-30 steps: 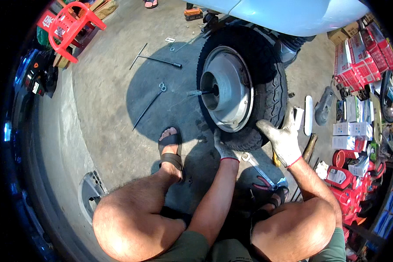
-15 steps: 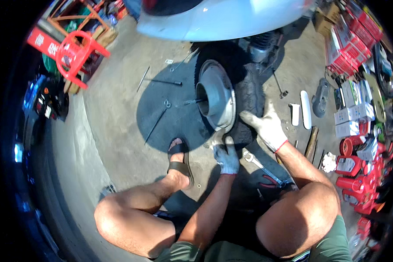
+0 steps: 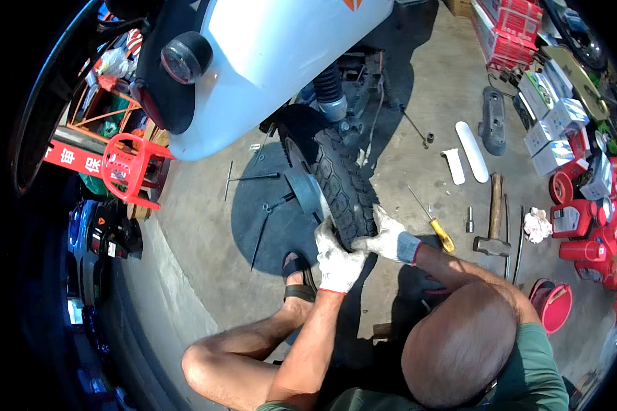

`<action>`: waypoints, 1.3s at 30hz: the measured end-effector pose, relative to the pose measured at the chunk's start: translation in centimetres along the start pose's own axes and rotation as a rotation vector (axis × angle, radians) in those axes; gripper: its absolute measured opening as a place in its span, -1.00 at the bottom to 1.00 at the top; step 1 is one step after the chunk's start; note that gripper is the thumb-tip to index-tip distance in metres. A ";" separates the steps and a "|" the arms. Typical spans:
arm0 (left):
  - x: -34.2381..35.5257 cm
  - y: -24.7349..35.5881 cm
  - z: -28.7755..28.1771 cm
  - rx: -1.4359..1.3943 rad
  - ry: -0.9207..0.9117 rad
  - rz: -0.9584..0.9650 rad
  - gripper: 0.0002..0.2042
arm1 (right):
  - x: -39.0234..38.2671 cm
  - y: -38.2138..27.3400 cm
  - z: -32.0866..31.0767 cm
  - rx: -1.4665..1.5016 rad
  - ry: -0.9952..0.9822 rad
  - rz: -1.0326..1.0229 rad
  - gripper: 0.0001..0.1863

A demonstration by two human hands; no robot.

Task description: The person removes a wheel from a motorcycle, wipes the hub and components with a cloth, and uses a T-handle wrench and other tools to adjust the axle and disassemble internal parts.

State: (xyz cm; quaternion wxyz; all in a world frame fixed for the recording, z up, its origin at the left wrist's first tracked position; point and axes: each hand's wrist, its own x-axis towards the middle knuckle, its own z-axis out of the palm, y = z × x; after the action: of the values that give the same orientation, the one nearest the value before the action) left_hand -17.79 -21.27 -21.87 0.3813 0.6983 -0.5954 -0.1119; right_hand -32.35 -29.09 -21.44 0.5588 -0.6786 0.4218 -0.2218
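Note:
A black knobbly tyre (image 3: 343,181) on a pale metal rim stands upright below the white body of a scooter (image 3: 267,61). My left hand (image 3: 337,264), in a white knit glove, grips the tyre's near edge on the rim side. My right hand (image 3: 391,238), gloved too, holds the same near end from the right, its thumb close to the left hand's. The rim's grey drum (image 3: 304,193) points left. How the far part of the wheel sits under the bodywork is hidden. A black coil shock absorber (image 3: 331,92) is beyond it.
Right of the wheel lie a yellow-handled screwdriver (image 3: 443,235), a socket (image 3: 469,219), a hammer (image 3: 493,226) and white plastic strips (image 3: 472,152). A T-handle wrench (image 3: 253,177) lies on the left. Red bottles (image 3: 576,219) and a pink bucket (image 3: 552,305) line the right. A red chair (image 3: 134,171) stands left.
My hands have come together on the tyre's near end and closed on it. The wheel has turned so its tread faces me more. My view has shifted, bringing more of the scooter body into sight.

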 end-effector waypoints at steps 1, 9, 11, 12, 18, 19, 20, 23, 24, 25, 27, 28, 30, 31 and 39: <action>-0.1 0.0 -0.1 -0.023 -0.011 -0.030 -0.16 | 0.0 0.3 0.3 0.025 -0.045 0.016 0.03; 0.1 0.4 1.0 0.022 0.084 -0.051 -0.37 | 1.2 3.8 3.2 0.376 0.063 -0.091 0.08; 0.2 0.5 1.2 0.054 0.128 -0.032 -0.40 | 1.6 4.7 3.9 0.284 0.123 -0.066 0.13; 0.3 0.6 1.3 0.069 0.152 -0.033 -0.41 | 1.9 4.9 4.1 0.151 0.166 -0.034 0.14; 0.5 0.7 1.8 0.075 0.218 -0.009 -0.47 | 1.2 2.2 2.5 0.619 0.036 -0.163 -0.34; 0.6 0.5 1.6 0.071 0.236 0.021 -0.44 | 0.9 1.2 1.7 0.453 0.072 -0.099 -0.35; 0.6 0.4 1.3 0.061 0.212 0.025 -0.34 | 1.0 0.0 0.8 0.528 -0.016 -0.021 -0.35; 0.4 0.4 1.1 -0.009 0.202 -0.081 -0.16 | 1.1 -3.8 -2.3 0.401 0.021 -0.059 -0.21; 0.4 0.5 1.2 -0.018 0.238 -0.088 -0.11 | 1.9 -5.2 -3.4 0.312 0.033 -0.123 -0.15; 0.1 0.7 1.2 -0.023 0.238 -0.106 -0.12 | 2.9 -6.7 -4.3 0.225 0.097 -0.126 -0.11; -0.1 0.8 1.3 -0.060 0.233 -0.137 -0.10 | 4.9 -9.7 -6.1 0.111 0.063 -0.079 0.07; -0.2 0.8 1.2 -0.056 0.232 -0.140 -0.10 | 5.6 -11.0 -6.1 -0.039 0.047 -0.026 0.12; -0.4 0.8 1.1 -0.055 0.221 -0.149 -0.08 | 6.8 -13.1 -5.6 -0.386 0.063 0.089 0.21; -0.4 0.9 1.1 -0.065 0.212 -0.160 -0.08 | 7.5 -13.8 -5.0 -0.470 0.036 0.149 0.30; -0.5 1.5 0.9 -0.124 0.249 -0.197 -0.05 | 7.5 -14.5 -2.3 -0.510 0.189 0.085 -0.01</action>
State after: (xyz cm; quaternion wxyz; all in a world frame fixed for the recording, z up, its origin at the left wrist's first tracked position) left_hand -19.59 -21.15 -21.70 0.4818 0.7368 -0.4643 -0.0977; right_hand -25.30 -36.30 -8.37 0.3371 -0.7554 0.5423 -0.1471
